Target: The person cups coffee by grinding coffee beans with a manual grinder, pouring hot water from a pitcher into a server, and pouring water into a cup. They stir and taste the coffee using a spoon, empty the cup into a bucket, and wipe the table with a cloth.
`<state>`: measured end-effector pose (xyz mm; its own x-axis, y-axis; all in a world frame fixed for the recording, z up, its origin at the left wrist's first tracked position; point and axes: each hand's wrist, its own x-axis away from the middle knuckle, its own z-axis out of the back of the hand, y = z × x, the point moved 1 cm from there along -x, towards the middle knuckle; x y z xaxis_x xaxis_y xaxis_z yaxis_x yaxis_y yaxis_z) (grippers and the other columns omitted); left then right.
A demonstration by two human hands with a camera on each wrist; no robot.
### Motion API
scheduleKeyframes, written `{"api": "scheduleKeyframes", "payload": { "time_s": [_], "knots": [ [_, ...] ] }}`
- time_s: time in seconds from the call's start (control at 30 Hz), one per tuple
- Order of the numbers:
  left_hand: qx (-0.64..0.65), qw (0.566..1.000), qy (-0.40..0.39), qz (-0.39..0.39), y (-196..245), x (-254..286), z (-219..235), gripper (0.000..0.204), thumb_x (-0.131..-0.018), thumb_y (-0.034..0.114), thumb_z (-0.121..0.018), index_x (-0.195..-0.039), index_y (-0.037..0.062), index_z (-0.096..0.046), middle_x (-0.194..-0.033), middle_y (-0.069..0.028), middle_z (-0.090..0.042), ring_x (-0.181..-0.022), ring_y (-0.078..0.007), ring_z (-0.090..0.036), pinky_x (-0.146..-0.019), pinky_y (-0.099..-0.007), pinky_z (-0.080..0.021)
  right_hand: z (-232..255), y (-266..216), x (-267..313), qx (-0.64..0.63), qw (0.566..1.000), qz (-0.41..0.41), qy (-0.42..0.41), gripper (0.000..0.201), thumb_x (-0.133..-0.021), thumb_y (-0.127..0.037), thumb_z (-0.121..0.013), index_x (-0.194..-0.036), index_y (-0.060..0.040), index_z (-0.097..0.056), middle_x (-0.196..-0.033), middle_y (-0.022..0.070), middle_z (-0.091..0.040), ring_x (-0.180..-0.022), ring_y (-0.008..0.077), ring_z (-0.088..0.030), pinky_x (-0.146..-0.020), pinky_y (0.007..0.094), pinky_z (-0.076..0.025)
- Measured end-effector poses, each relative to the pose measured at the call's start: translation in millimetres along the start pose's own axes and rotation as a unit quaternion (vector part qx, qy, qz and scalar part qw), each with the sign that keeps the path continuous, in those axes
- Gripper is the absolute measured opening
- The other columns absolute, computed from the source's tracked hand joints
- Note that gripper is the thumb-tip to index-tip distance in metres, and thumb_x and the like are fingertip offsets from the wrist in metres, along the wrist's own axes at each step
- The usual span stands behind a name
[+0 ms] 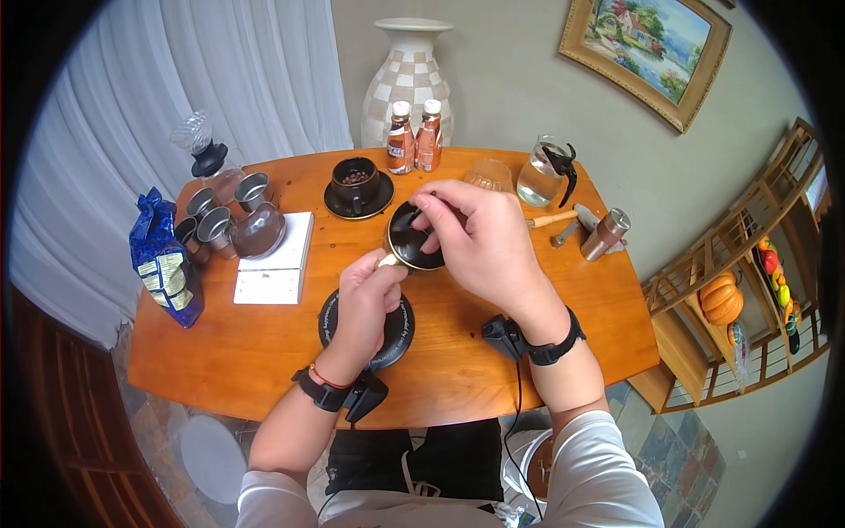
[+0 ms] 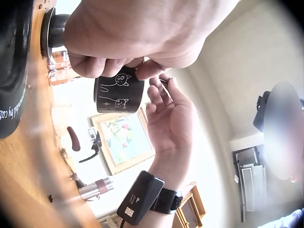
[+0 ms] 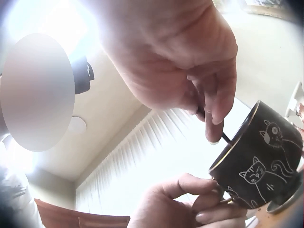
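Note:
A black cup (image 1: 407, 239) with white cat drawings and a gold rim is held above the table by the left hand (image 1: 365, 295), whose fingers grip its handle. Over the cup's mouth, the right hand (image 1: 480, 238) pinches a thin dark stick (image 3: 227, 138) that reaches inside the rim. The cat drawings on the cup (image 2: 118, 92) face the left wrist view. Below the left hand lies a round black saucer (image 1: 400, 339) with lettering on its edge. What the cup contains is hidden.
Behind stand a black cup of beans (image 1: 356, 178), two bottles (image 1: 400, 145) and a water pitcher (image 1: 539, 176). Metal cups (image 1: 214, 224), a glass carafe (image 1: 260, 233), a white scale (image 1: 282, 268) and a blue bag (image 1: 167, 268) are left; a metal cylinder (image 1: 606, 236) is right.

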<state>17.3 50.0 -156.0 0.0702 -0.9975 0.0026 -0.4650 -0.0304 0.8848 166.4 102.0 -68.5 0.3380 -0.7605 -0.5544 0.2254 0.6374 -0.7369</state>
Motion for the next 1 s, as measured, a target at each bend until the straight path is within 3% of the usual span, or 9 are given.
{"api": "scheduleKeyframes", "payload": {
  "time_s": [0.03,0.1,0.3,0.43,0.53,0.6,0.63,0.8,1.0],
  "knots": [
    [-0.003,1.0,0.0,-0.005,0,0,0,0.012,-0.09,0.004,-0.056,-0.082,0.0102,-0.051,-0.067,0.0059,-0.038,-0.053,-0.0044,-0.03,-0.049,-0.0225,-0.023,1,2,-1,0.0,1.0,0.0,0.0,0.015,-0.098,-0.008,-0.063,-0.099,0.0044,-0.071,-0.072,0.0122,-0.071,-0.06,0.0202,-0.069,-0.058,0.0283,-0.054],
    [-0.005,1.0,0.0,-0.011,0,0,0,0.014,-0.091,0.004,-0.056,-0.081,0.0107,-0.05,-0.067,0.0059,-0.038,-0.053,-0.0044,-0.03,-0.049,-0.0226,-0.022,6,3,-3,0.127,0.984,0.107,0.061,0.013,-0.095,-0.01,-0.064,-0.092,0.0007,-0.07,-0.074,0.0208,-0.069,-0.069,0.0406,-0.068,-0.063,0.0435,-0.056],
    [0.004,1.0,0.01,-0.008,-1,-2,1,0.019,-0.091,0.004,-0.056,-0.077,0.0124,-0.046,-0.066,0.0058,-0.037,-0.052,-0.0045,-0.029,-0.049,-0.023,-0.022,12,-5,-2,0.27,0.955,0.096,0.072,0.016,-0.096,-0.014,-0.064,-0.086,-0.0018,-0.07,-0.073,0.0205,-0.069,-0.068,0.0411,-0.068,-0.064,0.0473,-0.056],
    [0.003,1.0,0.007,0.007,0,-1,1,0.019,-0.092,0.004,-0.056,-0.078,0.0123,-0.045,-0.066,0.0055,-0.037,-0.052,-0.0047,-0.03,-0.048,-0.0229,-0.023,14,-2,-4,0.257,0.966,0.036,0.005,0.017,-0.095,-0.014,-0.065,-0.085,-0.0012,-0.07,-0.071,0.0206,-0.068,-0.067,0.0413,-0.067,-0.063,0.048,-0.055],
    [0.023,0.999,0.003,0.045,4,0,-3,0.019,-0.092,0.004,-0.056,-0.079,0.0127,-0.045,-0.065,0.0052,-0.037,-0.051,-0.005,-0.03,-0.047,-0.0229,-0.023,11,2,-4,0.15,0.988,0.004,-0.042,0.018,-0.095,-0.015,-0.065,-0.084,-0.0009,-0.07,-0.07,0.0209,-0.067,-0.067,0.0415,-0.067,-0.062,0.0481,-0.055],
    [0.042,0.997,-0.003,0.066,4,1,-3,0.019,-0.093,0.004,-0.055,-0.079,0.0128,-0.044,-0.065,0.005,-0.036,-0.051,-0.0051,-0.031,-0.047,-0.0228,-0.024,10,1,-4,0.126,0.991,0.002,-0.046,0.014,-0.096,-0.01,-0.064,-0.09,0.0008,-0.071,-0.074,0.0159,-0.071,-0.065,0.0319,-0.07,-0.06,0.036,-0.055],
    [0.041,0.997,-0.01,0.069,3,1,-3,0.019,-0.093,0.005,-0.055,-0.08,0.0129,-0.044,-0.065,0.0051,-0.036,-0.051,-0.0052,-0.031,-0.047,-0.0229,-0.024,10,1,-4,0.126,0.991,0.001,-0.046,0.014,-0.096,-0.01,-0.064,-0.09,0.0008,-0.071,-0.074,0.0159,-0.071,-0.065,0.0319,-0.07,-0.06,0.036,-0.055],
    [0.052,0.996,-0.015,0.076,1,0,-4,0.02,-0.095,0.006,-0.055,-0.08,0.013,-0.043,-0.065,0.0053,-0.036,-0.051,-0.0051,-0.031,-0.047,-0.0231,-0.024,15,2,-3,0.294,0.953,0.08,0.012,0.013,-0.095,-0.012,-0.065,-0.09,-0.0014,-0.07,-0.077,0.0165,-0.07,-0.071,0.0358,-0.069,-0.063,0.0415,-0.055],
    [0.043,0.996,0.002,0.077,1,-1,-2,0.021,-0.095,0.007,-0.055,-0.08,0.0136,-0.043,-0.065,0.006,-0.036,-0.051,-0.0049,-0.031,-0.047,-0.0228,-0.024,17,-2,-2,0.326,0.942,0.078,-0.018,0.02,-0.097,-0.017,-0.062,-0.083,-0.0037,-0.065,-0.079,0.0188,-0.069,-0.074,0.0386,-0.069,-0.064,0.0471,-0.055]
  ]
}}
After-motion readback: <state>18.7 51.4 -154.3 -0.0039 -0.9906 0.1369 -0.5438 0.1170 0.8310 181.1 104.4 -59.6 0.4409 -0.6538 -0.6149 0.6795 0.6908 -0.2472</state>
